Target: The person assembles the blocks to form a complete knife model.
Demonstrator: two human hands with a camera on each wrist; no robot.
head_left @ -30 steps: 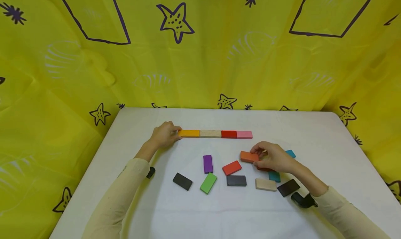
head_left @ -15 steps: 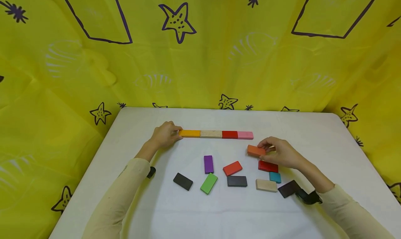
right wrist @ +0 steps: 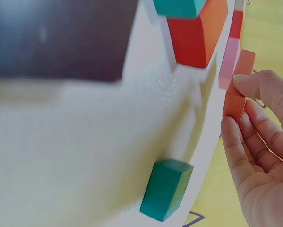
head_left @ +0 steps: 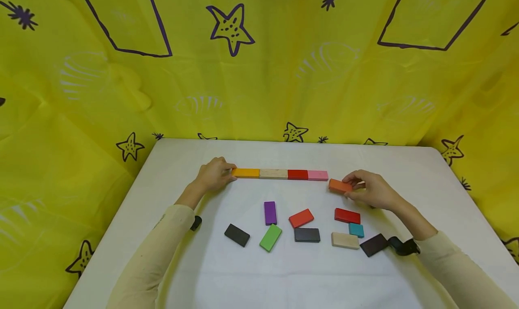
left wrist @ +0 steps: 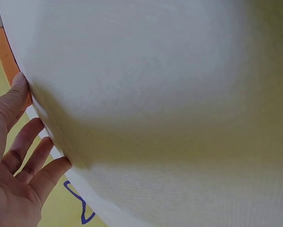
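A straight row on the white table runs from a yellow-orange block point(head_left: 246, 173) through a natural wood block point(head_left: 273, 174) and a red block point(head_left: 298, 174) to a pink block point(head_left: 318, 175). My left hand point(head_left: 216, 173) pinches the row's left end, thumb point(left wrist: 19, 85) on the yellow-orange block's near side. Between thumb and fingers, my right hand point(head_left: 374, 190) holds an orange block point(head_left: 339, 186), slightly tilted, just right of and nearer than the pink block. The right wrist view shows this orange block point(right wrist: 235, 104) raised above the table. A teal block point(right wrist: 167, 189) lies below that hand.
Nearer me lie loose blocks: purple point(head_left: 270, 213), green point(head_left: 270, 237), red-orange point(head_left: 301, 218), dark grey point(head_left: 307, 234), black point(head_left: 237, 235), beige point(head_left: 345, 240), deep red point(head_left: 347, 215), blue point(head_left: 356, 230) and dark brown point(head_left: 374, 245). A yellow curtain point(head_left: 259, 97) hangs behind the table point(head_left: 259, 282).
My right hand has carried the orange block away from the loose blocks, rightward and farther back toward the row's right end, uncovering the deep red block. My left hand stays in place.
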